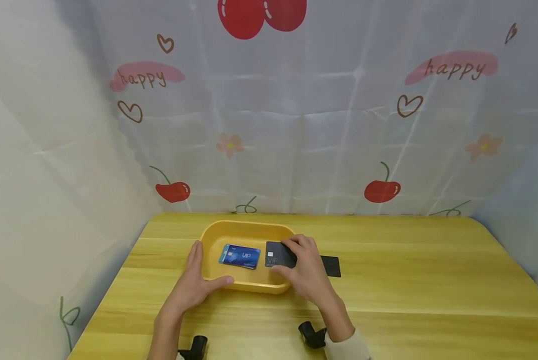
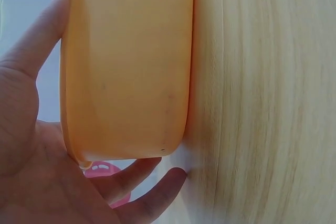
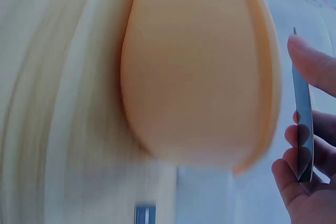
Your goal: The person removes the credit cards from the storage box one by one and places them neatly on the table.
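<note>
A yellow plastic tray (image 1: 262,288) sits on the table. Inside it, toward the left, lies a small overlapping pile of blue bank cards (image 1: 244,257), the top one marked VIP. My left hand (image 1: 192,285) grips the tray's left end, thumb at the near rim, fingers along the end wall; the left wrist view shows the tray's side wall (image 2: 128,72) against it. My right hand (image 1: 306,267) pinches a black VIP card (image 1: 275,254) above the tray's right end. In the right wrist view that card (image 3: 303,124) appears edge-on between thumb and fingers, clear of the rim.
Another black card (image 1: 332,266) lies on the table just right of the tray, partly hidden by my right hand. Black wrist mounts (image 1: 313,336) show near both forearms. A printed curtain (image 1: 296,150) hangs behind the wooden table (image 1: 408,280).
</note>
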`<action>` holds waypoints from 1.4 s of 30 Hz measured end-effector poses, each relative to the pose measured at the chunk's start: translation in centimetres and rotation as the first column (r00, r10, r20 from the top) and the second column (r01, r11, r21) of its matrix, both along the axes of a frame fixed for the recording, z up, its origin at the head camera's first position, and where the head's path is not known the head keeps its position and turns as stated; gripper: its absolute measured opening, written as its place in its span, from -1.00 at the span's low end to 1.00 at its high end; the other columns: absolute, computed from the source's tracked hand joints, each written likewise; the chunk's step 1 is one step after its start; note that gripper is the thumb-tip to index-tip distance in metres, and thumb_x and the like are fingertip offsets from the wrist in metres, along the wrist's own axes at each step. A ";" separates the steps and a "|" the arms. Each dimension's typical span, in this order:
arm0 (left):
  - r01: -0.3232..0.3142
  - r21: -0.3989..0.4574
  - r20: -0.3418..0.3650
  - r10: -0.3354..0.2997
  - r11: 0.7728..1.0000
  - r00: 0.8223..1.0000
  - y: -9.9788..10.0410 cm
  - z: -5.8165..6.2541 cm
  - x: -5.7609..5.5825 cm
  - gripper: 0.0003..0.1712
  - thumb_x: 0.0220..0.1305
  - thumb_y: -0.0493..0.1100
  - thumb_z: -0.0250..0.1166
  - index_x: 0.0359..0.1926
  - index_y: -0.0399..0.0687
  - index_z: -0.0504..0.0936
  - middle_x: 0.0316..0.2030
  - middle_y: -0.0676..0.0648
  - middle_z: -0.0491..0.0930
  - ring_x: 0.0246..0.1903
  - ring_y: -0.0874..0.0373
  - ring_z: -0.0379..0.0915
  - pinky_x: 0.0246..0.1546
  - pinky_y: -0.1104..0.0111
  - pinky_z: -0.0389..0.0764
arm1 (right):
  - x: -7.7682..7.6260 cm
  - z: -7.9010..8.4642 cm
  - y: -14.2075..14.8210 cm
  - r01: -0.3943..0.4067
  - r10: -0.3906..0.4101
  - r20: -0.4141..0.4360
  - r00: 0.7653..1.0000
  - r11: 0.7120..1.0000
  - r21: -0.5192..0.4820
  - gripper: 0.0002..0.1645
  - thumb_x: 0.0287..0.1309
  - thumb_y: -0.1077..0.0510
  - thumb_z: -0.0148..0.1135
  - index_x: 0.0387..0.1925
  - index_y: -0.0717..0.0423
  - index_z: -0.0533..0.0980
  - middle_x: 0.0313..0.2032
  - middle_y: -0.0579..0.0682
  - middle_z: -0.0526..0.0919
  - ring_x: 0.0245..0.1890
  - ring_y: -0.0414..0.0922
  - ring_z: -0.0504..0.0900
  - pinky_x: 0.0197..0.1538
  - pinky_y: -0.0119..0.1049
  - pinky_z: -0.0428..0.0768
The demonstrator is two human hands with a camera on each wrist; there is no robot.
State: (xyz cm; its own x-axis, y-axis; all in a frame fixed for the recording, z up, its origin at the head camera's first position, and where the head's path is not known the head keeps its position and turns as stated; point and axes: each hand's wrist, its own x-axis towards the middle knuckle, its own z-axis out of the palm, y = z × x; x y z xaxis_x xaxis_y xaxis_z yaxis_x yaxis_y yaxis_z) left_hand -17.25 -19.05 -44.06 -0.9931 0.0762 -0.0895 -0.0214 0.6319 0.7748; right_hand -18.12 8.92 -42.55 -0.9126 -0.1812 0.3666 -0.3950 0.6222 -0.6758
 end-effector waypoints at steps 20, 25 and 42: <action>0.013 0.017 -0.010 -0.013 1.000 1.000 0.2 0.2 -0.2 0.47 0.06 0.21 0.48 0.53 -0.23 -0.43 0.52 -0.28 -0.46 0.48 -0.25 -0.34 0.39 -0.07 -0.12 | -0.2 0.4 5.1 0.069 -0.068 -0.026 0.997 0.997 0.039 -0.31 -0.11 0.11 0.61 0.09 0.27 0.58 0.03 0.16 0.52 0.09 0.16 0.36 0.01 0.06 0.48; 0.005 0.010 0.002 -0.005 1.000 1.000 0.1 0.2 -0.1 0.47 0.06 0.21 0.49 0.54 -0.24 -0.42 0.53 -0.27 -0.46 0.48 -0.25 -0.36 0.39 -0.08 -0.12 | -0.5 0.1 6.6 0.058 -0.058 0.010 0.998 0.996 0.072 -0.31 -0.03 0.12 0.57 0.13 0.28 0.55 0.07 0.21 0.50 0.15 0.22 0.34 0.08 0.15 0.45; -0.003 0.014 0.007 0.003 1.000 1.000 0.0 -0.1 -0.2 0.48 0.05 0.22 0.49 0.54 -0.22 -0.43 0.53 -0.27 -0.46 0.48 -0.24 -0.37 0.39 -0.09 -0.13 | -0.5 -1.0 12.7 0.023 -0.051 0.166 0.985 0.986 0.167 -0.31 0.07 0.15 0.48 0.18 0.40 0.46 0.11 0.34 0.45 0.12 0.31 0.36 0.09 0.25 0.42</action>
State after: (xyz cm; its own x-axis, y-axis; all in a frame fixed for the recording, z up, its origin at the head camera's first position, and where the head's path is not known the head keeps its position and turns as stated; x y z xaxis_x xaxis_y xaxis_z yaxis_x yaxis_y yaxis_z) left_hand -17.44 -19.09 -44.15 -0.9926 0.0747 -0.0959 -0.0290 0.6206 0.7836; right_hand -18.65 21.65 -43.59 -0.9661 -0.1905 0.1745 -0.2581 0.7419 -0.6188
